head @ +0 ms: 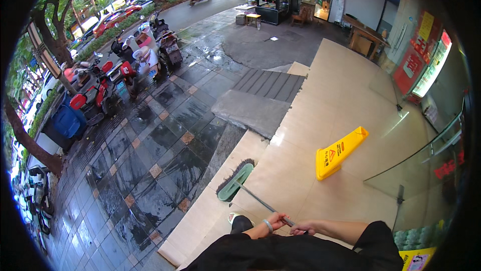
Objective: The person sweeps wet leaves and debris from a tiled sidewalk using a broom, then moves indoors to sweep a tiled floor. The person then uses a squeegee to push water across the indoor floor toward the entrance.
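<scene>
Both my hands grip the metal handle (261, 202) of a push broom. My left hand (277, 221), with a pale bangle at its wrist, is closed around the shaft. Nearer its end, my right hand (303, 227) holds the same handle close to my body. The broom's green head (237, 181), edged with dark bristles, rests at the border of the beige tiled landing (300, 132) and the step (203, 211) just below it. A yellow wet-floor sign (338, 154) stands on the landing ahead of my right hand.
Glass doors (398, 173) line the right side. A grooved ramp (266, 85) adjoins the landing's left edge. Lower down lies wet paving (165, 158), with parked scooters (146, 54) and a blue bin (67, 120) along it. A wooden table (364, 32) stands by the far wall.
</scene>
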### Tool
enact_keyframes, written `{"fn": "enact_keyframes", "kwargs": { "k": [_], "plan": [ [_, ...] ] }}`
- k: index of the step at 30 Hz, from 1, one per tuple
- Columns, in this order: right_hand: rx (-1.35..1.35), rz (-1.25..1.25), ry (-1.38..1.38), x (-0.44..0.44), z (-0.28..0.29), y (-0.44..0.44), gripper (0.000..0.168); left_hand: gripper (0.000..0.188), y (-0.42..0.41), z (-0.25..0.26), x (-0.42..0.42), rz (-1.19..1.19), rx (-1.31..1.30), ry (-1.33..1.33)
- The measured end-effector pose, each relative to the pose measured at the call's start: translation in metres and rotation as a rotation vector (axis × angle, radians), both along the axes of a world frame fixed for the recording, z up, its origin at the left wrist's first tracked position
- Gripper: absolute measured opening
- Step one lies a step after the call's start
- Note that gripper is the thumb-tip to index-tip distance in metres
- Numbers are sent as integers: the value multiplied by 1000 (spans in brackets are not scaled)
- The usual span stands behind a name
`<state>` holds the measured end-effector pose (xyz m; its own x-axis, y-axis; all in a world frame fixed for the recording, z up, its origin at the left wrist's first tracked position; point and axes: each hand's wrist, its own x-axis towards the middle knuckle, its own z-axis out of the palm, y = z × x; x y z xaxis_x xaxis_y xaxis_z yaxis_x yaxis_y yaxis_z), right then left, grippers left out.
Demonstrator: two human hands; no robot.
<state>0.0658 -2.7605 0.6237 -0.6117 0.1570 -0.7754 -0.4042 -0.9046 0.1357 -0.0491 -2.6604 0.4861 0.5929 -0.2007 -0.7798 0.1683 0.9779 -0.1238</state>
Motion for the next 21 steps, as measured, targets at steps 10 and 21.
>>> {"fn": "enact_keyframes", "kwargs": {
  "k": [10,21],
  "plan": [
    [145,-353,232,-63,-28,112,26,5,139,-26,-45,76,167,230],
    [38,-23,156,13,42,11,29,15,23,67,-16,76,-74,110]
  ]
}}
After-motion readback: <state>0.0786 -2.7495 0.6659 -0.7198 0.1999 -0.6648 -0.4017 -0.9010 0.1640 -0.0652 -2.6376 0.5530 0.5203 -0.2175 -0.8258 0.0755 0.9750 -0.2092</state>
